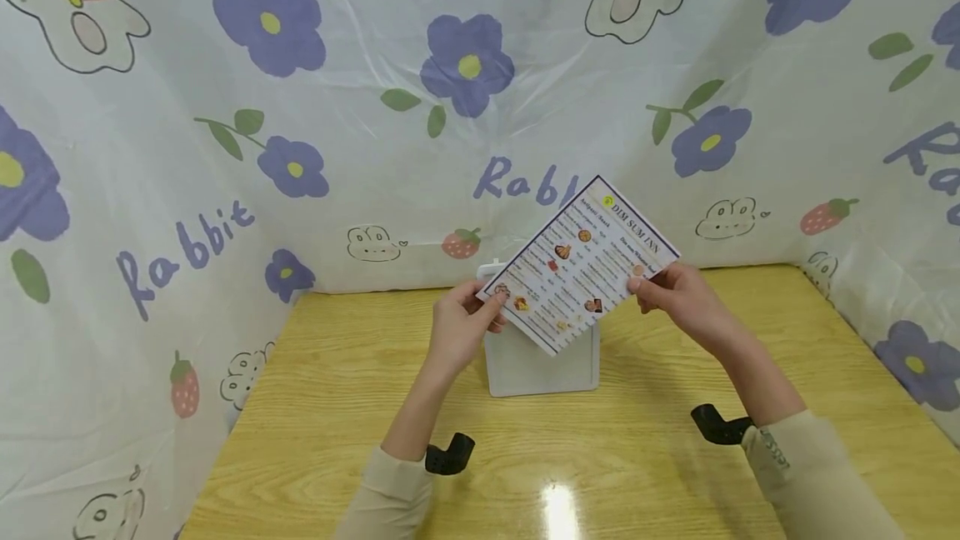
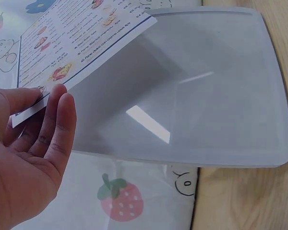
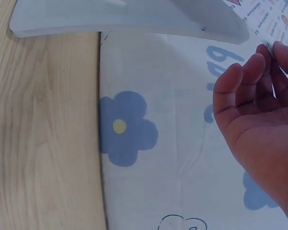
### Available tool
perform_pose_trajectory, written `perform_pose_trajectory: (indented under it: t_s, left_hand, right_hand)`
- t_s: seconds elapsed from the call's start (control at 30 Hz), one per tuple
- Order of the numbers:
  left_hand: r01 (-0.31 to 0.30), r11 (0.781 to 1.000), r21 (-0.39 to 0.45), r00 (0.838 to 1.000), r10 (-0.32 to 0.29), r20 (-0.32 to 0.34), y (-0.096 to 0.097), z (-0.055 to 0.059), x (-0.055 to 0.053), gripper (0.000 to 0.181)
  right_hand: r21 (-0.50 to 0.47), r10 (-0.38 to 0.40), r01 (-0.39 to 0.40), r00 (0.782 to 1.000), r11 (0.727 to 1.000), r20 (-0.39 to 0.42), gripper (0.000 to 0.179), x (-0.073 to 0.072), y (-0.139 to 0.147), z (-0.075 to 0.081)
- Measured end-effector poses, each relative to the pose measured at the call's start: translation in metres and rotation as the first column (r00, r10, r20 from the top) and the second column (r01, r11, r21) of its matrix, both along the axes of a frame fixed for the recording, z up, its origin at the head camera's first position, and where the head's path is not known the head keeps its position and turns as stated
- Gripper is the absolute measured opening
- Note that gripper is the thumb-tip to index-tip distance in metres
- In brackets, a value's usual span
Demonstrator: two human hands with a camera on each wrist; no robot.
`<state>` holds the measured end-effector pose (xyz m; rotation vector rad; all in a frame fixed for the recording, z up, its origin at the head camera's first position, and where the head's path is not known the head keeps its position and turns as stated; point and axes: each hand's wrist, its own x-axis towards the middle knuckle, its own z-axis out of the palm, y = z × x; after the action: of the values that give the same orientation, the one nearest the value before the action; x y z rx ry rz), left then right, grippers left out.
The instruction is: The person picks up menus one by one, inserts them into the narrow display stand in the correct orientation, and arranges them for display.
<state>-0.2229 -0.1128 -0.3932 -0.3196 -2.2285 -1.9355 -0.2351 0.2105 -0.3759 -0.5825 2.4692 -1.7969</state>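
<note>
A printed menu sheet [image 1: 577, 273] headed "DIM SUM INN" is held up, tilted, in the middle of the head view. My left hand [image 1: 461, 323] pinches its lower left corner between thumb and fingers. At the right edge, my right hand [image 1: 686, 302] pinches it the same way. Behind the sheet stands a pale grey, rounded-corner panel [image 1: 543, 369] on the table, its upper part mostly hidden by the menu. In the left wrist view the panel's glossy face [image 2: 221, 110] shows reflections, and the menu's corner lies in front of it.
The wood-grain table [image 1: 360, 407] runs back to a white cloth backdrop [image 1: 375, 157] printed with flowers, rabbits and strawberries. Black wrist mounts [image 1: 450, 454] sit at both of my sleeves. A bright light reflection lies on the table's front part.
</note>
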Motion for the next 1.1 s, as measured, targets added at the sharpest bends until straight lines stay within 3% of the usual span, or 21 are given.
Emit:
perform_pose_trajectory:
  t_s: [0.57, 1.1]
  left_hand:
    - [-0.003, 0.995, 0.097, 1.0, 0.004, -0.011, 0.0, 0.03, -0.021, 0.016]
    - [-0.019, 0.992, 0.122, 1.0, 0.021, -0.014, 0.001, 0.042, -0.037, 0.013]
  right_hand:
    - [-0.02, -0.044, 0.044, 0.999, 0.999, 0.017, 0.037, -0.008, -0.004, 0.018]
    - [-0.091, -0.14, 0.14, 0.99, 0.986, 0.012, 0.04, -0.015, -0.011, 0.029]
